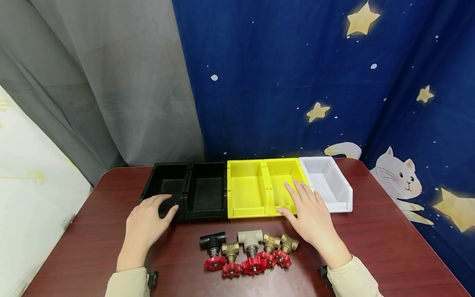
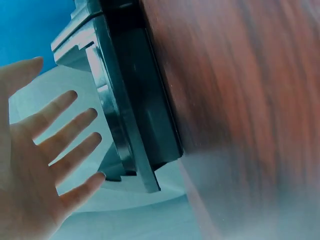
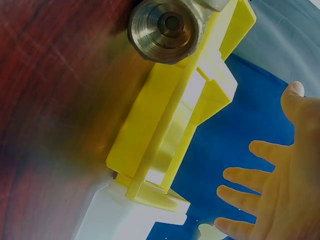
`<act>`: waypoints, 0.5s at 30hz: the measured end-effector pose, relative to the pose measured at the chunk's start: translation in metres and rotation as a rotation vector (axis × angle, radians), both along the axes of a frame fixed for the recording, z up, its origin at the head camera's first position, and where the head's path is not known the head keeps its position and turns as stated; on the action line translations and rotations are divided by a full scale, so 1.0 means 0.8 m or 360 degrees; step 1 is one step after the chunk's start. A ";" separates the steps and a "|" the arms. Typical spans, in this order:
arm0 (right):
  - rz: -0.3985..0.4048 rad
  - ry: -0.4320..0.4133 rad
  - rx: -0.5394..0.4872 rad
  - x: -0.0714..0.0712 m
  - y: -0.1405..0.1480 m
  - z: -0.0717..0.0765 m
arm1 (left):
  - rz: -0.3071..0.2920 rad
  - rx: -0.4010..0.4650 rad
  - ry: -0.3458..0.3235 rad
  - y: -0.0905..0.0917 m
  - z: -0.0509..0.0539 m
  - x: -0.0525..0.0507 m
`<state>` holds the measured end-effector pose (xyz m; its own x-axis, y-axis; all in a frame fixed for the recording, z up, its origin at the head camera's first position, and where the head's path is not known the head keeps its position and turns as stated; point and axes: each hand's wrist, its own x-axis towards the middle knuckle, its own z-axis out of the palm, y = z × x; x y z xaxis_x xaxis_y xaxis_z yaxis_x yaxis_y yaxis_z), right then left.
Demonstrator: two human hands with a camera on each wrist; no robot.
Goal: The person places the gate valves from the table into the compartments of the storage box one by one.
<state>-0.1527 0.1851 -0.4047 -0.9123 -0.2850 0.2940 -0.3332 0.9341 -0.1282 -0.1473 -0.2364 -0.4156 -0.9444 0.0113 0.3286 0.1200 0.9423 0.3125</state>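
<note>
My left hand [image 1: 146, 222] hovers by the front of the leftmost black bin [image 1: 205, 189], its fingers spread and relaxed in the left wrist view. Over the front of the right yellow bin [image 1: 248, 187] and near the white bin [image 1: 343, 189] is my right hand [image 1: 309, 212], fingers loosely extended, holding nothing. Between the hands lie several valves with red handwheels: a black valve [image 1: 213, 241], a beige valve [image 1: 250, 238] and brass valves, one brass valve [image 1: 231, 249] between those two and the others to the right. A brass valve's threaded opening [image 3: 165, 30] shows large in the right wrist view.
Two black, two yellow and one white bin stand side by side along the back of the dark red table [image 1: 92, 231]. A grey curtain [image 1: 141, 82] and a blue star-patterned curtain [image 1: 259, 82] hang behind the table.
</note>
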 end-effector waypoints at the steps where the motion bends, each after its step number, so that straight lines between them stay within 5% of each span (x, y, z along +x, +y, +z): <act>1: -0.0002 -0.0006 -0.0002 0.000 0.000 0.000 | 0.0001 0.0002 -0.0003 -0.001 0.000 0.000; 15: -0.0001 -0.0046 -0.0036 -0.001 0.002 0.001 | -0.0063 0.0025 -0.0107 -0.006 -0.003 -0.001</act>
<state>-0.1532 0.1863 -0.4038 -0.9206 -0.2780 0.2742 -0.3285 0.9311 -0.1587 -0.1481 -0.2408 -0.4183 -0.9633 0.0447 0.2646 0.1355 0.9322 0.3357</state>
